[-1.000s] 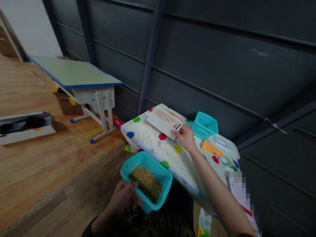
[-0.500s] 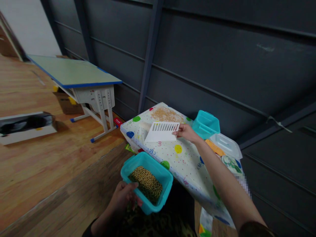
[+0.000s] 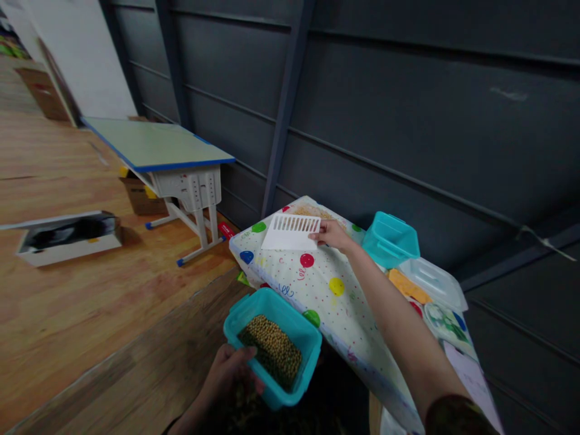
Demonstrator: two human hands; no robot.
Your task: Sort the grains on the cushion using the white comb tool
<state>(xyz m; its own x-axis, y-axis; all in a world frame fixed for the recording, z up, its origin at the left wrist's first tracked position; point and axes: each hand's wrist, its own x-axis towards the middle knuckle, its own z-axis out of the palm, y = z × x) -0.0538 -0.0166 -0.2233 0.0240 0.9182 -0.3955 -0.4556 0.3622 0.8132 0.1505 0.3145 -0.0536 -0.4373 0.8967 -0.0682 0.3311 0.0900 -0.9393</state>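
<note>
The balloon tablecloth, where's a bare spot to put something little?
The tablecloth looks bare in its middle, between the white scoop, the right arm and its near edge. The right end is crowded: teal box, clear lid, orange cloth, paper. Tan bits lie behind the scoop.

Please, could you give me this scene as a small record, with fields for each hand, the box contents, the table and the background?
Left hand: holds the near side of a teal box
Box contents: round tan beans
Right hand: grips the right end of a white slotted piece above the table
On table: loose pale grains, second teal box, clear lid, orange cloth
Background: green-topped desk, dark wall
</note>
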